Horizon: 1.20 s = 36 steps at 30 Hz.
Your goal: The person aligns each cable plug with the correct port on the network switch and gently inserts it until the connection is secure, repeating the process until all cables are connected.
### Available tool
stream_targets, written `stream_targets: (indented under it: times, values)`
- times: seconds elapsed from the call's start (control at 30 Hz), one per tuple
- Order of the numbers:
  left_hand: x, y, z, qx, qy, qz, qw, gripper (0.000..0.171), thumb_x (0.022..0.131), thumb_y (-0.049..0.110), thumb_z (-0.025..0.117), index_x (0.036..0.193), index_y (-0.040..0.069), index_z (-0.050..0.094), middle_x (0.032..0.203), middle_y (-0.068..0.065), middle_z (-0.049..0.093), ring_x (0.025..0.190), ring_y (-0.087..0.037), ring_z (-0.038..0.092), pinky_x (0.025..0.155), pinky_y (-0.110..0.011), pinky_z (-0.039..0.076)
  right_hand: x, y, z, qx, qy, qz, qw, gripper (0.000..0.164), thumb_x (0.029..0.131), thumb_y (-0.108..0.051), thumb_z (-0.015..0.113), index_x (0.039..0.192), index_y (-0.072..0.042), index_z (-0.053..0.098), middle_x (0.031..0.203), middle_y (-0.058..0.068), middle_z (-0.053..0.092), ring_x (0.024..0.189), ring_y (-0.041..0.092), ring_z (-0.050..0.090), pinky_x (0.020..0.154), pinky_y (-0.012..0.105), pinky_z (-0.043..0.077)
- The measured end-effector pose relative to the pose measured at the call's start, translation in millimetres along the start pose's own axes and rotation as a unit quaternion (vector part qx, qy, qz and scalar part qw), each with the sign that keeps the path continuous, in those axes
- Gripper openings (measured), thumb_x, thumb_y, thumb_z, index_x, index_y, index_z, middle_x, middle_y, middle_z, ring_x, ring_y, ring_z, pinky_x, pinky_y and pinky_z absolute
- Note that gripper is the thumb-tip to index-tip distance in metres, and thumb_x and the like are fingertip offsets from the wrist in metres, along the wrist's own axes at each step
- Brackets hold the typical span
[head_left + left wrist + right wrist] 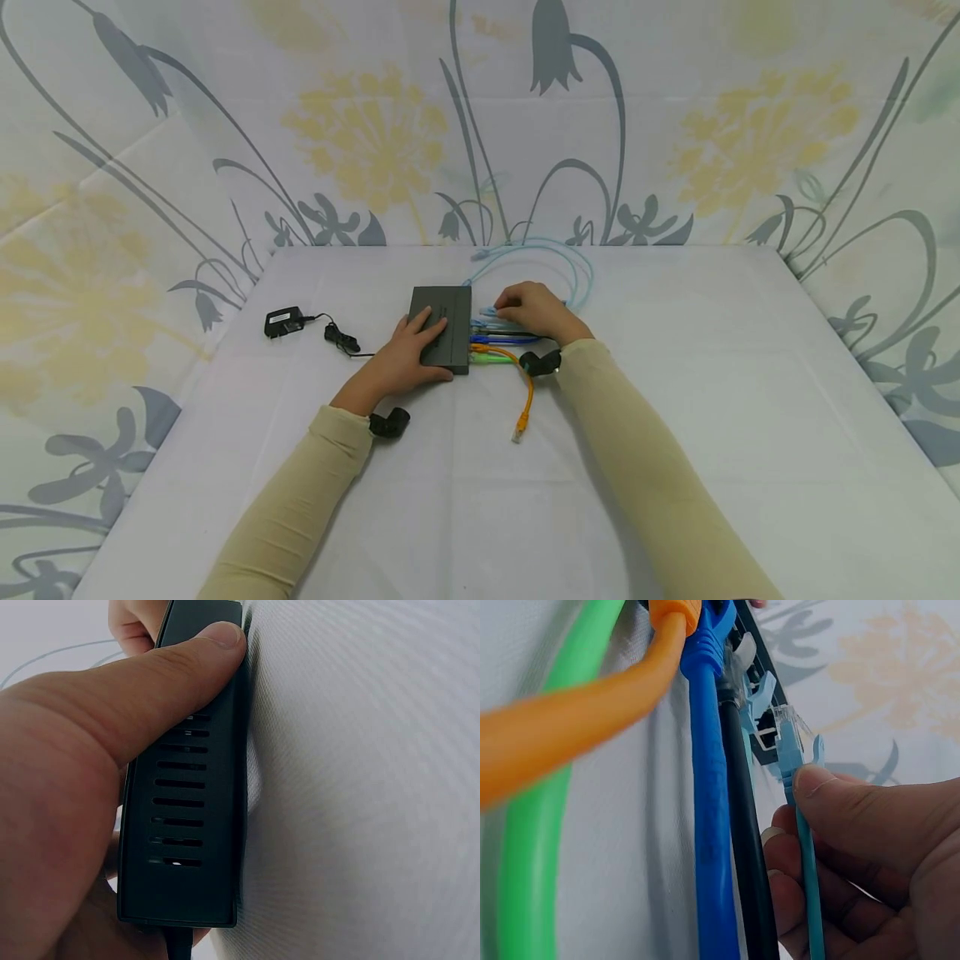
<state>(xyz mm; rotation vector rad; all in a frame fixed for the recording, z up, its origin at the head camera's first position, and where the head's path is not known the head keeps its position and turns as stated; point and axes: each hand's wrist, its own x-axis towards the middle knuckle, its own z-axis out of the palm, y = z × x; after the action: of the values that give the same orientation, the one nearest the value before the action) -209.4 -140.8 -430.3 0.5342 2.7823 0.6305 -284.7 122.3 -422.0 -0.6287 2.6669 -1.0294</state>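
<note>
A dark grey network switch [453,337] lies on the white table. My left hand [397,360] grips it, fingers spread over its top and the thumb [180,671] against its vented near side. My right hand [542,310] pinches the clear plug end of a light blue Ethernet cable [789,750] between thumb and fingers. That plug is at the far end of the port row; whether it has entered a port cannot be told. Orange [577,727], green [532,855], blue [711,795] and black [746,817] cables run from the ports beside it.
The orange cable's free plug [519,429] lies on the table nearer me. Light blue cable loops [588,275] lie behind my right hand. Left of the switch are a black power adapter [283,322] and its bundled cord [342,338]. A flowered cloth [495,125] hangs behind the table.
</note>
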Motion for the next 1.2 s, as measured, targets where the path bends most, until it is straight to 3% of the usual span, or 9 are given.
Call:
stream_targets:
  times: [0.5,1.2]
  values:
    - [0.7,-0.4,0.7,-0.008,-0.003,0.001,1.0,0.093,0.083,0.05,0.072,0.156,0.023,0.022,0.165,-0.009,0.001,0.148,-0.046,-0.002,0.111,-0.063,0.027,11,-3,7,-0.022,-0.011,0.014,1.0,0.02,0.096,-0.021,0.062,0.109,-0.01,0.072,0.113,0.006,0.07,0.106,0.024,0.063,0.096,0.041,0.049]
    - [-2.2,3.1,-2.9,-0.006,-0.003,-0.002,1.0,0.093,0.083,0.049,0.072,0.156,0.022,0.022,0.165,-0.01,0.002,0.148,-0.047,-0.002,0.112,-0.063,0.026,12,-6,11,-0.028,-0.015,0.018,0.999,0.019,0.096,-0.021,0.062,0.109,-0.012,0.072,0.112,0.005,0.071,0.106,0.024,0.063,0.096,0.041,0.049]
